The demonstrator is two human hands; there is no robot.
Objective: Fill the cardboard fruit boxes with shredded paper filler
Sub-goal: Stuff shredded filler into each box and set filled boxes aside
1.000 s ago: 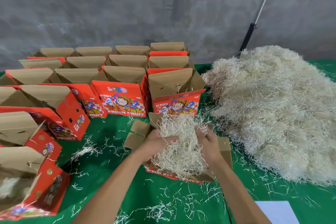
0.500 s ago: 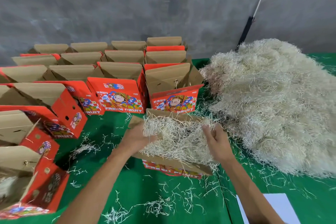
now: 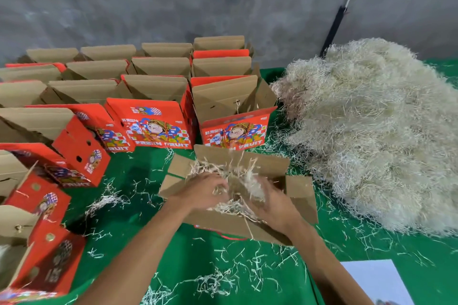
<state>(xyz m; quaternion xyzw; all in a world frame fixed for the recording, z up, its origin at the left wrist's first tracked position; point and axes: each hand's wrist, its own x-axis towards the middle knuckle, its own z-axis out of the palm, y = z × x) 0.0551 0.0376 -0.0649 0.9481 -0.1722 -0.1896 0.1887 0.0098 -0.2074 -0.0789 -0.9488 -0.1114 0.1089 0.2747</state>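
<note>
Shredded paper filler (image 3: 376,126), one big pale heap, lies just right of the open box (image 3: 301,197) being filled; a smaller wad (image 3: 244,181) sits inside that box under both hands. Left hand (image 3: 202,192) and right hand (image 3: 275,208) are down in the box mouth, fingers curled into the strands, pressing and gripping the wad.

Risks, as judged from here: the filler is springy, so it may rise back above the flaps once the hands let go. Strands cling to fingers and could trail out on withdrawal, adding to the litter in front of the box. Hard pressing might buckle the near flap or tip the box.

Surface (image 3: 148,225): green cloth, scattered with loose strands around the box. Rows of empty red-printed boxes (image 3: 153,126) stand left of and behind the box, flaps up. A white sheet (image 3: 371,282) lies near and to its right. Behind everything, a grey concrete wall (image 3: 124,2); a pole (image 3: 334,27) leans against it beyond the heap.
</note>
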